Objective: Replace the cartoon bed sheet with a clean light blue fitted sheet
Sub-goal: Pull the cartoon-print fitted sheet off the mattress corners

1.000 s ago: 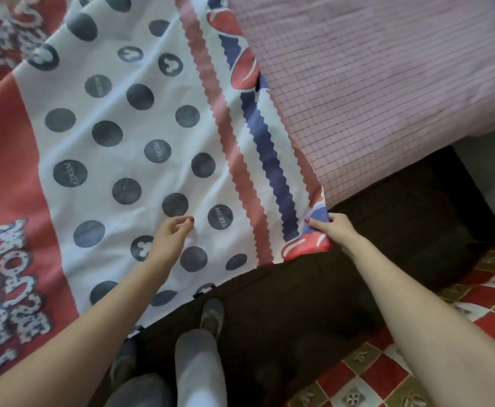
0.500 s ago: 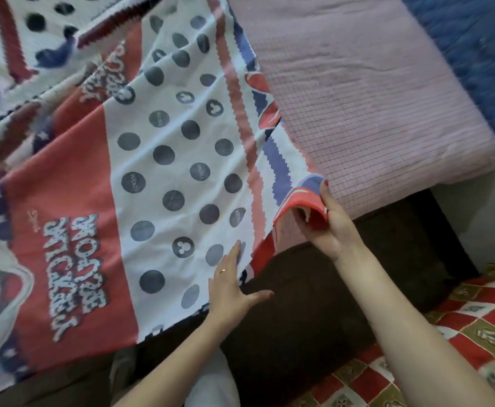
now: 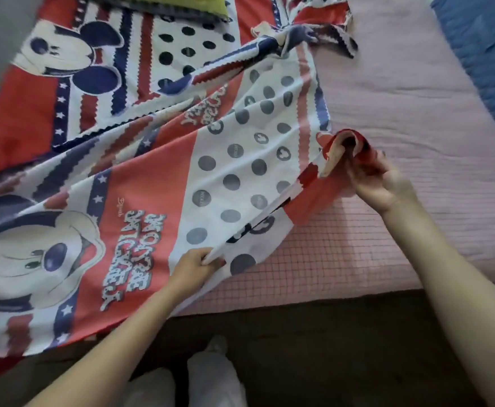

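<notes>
Cartoon sheet (image 3: pixel 140 183), partly stripped: it covers the left of the bed, its near right corner peeled back off the pink mattress pad (image 3: pixel 401 118), its far right corner bunched. No light blue fitted sheet is in view. Risk: the far portion runs under a green pillow (image 3: pixel 181 5); a pull from here would likely drag or snag there. Right hand (image 3: pixel 382 183), arm extended over the pad, fingers curled round the lifted red corner. Left hand (image 3: pixel 194 267), arm angled up from the near edge, pinches the folded near hem.
</notes>
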